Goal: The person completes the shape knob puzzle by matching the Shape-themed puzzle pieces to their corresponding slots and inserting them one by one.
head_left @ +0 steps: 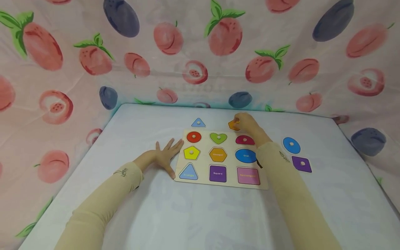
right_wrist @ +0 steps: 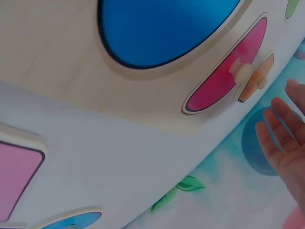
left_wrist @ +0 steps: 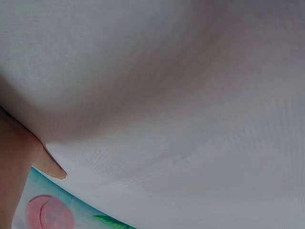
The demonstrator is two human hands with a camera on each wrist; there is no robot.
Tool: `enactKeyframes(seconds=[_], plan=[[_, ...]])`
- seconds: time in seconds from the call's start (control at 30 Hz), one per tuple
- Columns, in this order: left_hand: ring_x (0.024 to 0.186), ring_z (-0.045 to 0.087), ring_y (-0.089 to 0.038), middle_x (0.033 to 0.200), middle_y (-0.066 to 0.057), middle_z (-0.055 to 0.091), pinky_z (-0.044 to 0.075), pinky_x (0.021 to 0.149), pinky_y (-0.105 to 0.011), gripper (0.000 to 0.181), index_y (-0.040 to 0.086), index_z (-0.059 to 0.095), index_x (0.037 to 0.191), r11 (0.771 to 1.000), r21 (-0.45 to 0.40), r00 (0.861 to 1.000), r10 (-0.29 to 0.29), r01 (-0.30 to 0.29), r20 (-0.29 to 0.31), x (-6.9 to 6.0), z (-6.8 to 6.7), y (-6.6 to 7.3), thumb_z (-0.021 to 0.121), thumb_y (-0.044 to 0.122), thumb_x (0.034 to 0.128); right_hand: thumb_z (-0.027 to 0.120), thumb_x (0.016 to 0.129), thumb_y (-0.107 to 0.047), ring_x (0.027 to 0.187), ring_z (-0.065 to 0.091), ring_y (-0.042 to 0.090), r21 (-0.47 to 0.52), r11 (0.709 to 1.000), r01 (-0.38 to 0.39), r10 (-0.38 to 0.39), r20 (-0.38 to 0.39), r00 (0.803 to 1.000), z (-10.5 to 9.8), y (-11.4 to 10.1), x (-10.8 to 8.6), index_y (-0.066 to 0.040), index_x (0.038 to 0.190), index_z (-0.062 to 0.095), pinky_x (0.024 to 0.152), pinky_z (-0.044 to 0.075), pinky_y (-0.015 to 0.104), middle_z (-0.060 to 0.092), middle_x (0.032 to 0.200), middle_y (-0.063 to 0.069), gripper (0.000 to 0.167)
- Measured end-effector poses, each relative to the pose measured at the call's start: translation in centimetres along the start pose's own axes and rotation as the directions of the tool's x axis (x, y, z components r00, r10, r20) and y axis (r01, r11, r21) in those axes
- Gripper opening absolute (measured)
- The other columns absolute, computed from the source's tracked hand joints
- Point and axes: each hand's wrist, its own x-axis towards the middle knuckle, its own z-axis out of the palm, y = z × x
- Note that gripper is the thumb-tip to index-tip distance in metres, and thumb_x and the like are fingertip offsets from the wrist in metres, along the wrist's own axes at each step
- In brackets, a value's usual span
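Right hand [head_left: 248, 125] — I see fingers loosely apart, orange hexagon [head_left: 232, 126] on table [head_left: 156, 215] just by their tips; left hand [head_left: 164, 157] splayed wide — fingertips touching board [head_left: 203, 167] to its right.

We saw pink, fruit-printed cloth [head_left: 200, 41] hanging behind and beside a white-covered table [head_left: 181, 215].
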Motion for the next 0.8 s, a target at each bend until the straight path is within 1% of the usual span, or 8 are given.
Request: enactKeyframes(seconds=[0.13,0.33,0.53,0.63,0.7,0.8], plan=[[0.143,-0.025,-0.032,0.158,-0.004,-0.020,-0.020,0.099,-0.072,0.138,0.017,-0.014,0.150,1.000,-0.005,1.000,0.008,-0.008,-0.003,-0.1,0.1,0.0,0.084,0.050,0.0595,0.056,0.093,-0.005,0.107,0.050,0.037,0.000,0.999,-0.036,0.036,0.014,0.999,0.1,0.0,0.1,0.005,0.102,0.059,0.101,0.044,0.045,0.058,0.113,0.024,0.014],[0.143,-0.026,-0.032,0.158,-0.004,-0.020,-0.021,0.099,-0.072,0.138,0.017,-0.014,0.151,1.000,0.000,1.000,0.003,-0.003,-0.005,-0.4,-0.1,-0.2,0.084,0.048,0.0595,0.054,0.093,-0.004,0.104,0.051,0.036,-0.075,0.997,-0.020,0.021,0.017,1.000,0.2,-0.3,0.8,0.006,0.102,0.059,0.099,0.045,0.044,0.060,0.110,0.023,0.015],[0.142,-0.027,-0.031,0.158,-0.003,-0.022,-0.021,0.099,-0.072,0.139,0.018,-0.015,0.150,1.000,-0.001,1.000,0.017,-0.017,0.003,0.0,0.2,-0.3,0.084,0.050,0.0590,0.057,0.092,-0.008,0.100,0.054,0.036,-0.146,0.987,-0.059,0.063,0.022,0.998,0.3,0.1,1.2,0.008,0.101,0.060,0.097,0.046,0.045,0.061,0.106,0.023,0.018],[0.142,-0.027,-0.031,0.158,-0.003,-0.022,-0.021,0.099,-0.072,0.138,0.018,-0.015,0.150,1.000,0.001,1.000,0.012,-0.012,0.006,0.1,0.2,-0.3,0.084,0.049,0.0596,0.057,0.092,-0.008,0.100,0.055,0.037,-0.142,0.988,-0.067,0.070,0.022,0.997,0.4,0.2,1.1,0.009,0.102,0.060,0.097,0.046,0.045,0.062,0.107,0.024,0.020],[0.142,-0.027,-0.031,0.158,-0.003,-0.022,-0.021,0.099,-0.072,0.138,0.018,-0.016,0.150,1.000,0.010,1.000,0.006,-0.006,0.010,0.1,0.1,-0.3,0.084,0.050,0.0602,0.057,0.092,-0.007,0.100,0.054,0.036,-0.120,0.989,-0.087,0.091,0.026,0.995,0.5,0.0,1.2,0.009,0.103,0.060,0.096,0.046,0.044,0.061,0.108,0.024,0.020],[0.142,-0.027,-0.030,0.157,-0.001,-0.022,-0.020,0.100,-0.072,0.137,0.019,-0.017,0.150,1.000,0.018,1.000,-0.002,0.002,0.013,0.1,0.1,-0.3,0.083,0.050,0.0609,0.057,0.091,-0.005,0.097,0.055,0.036,-0.115,0.987,-0.109,0.112,0.019,0.994,0.8,-0.1,1.3,0.009,0.103,0.061,0.095,0.048,0.043,0.062,0.106,0.024,0.018]])
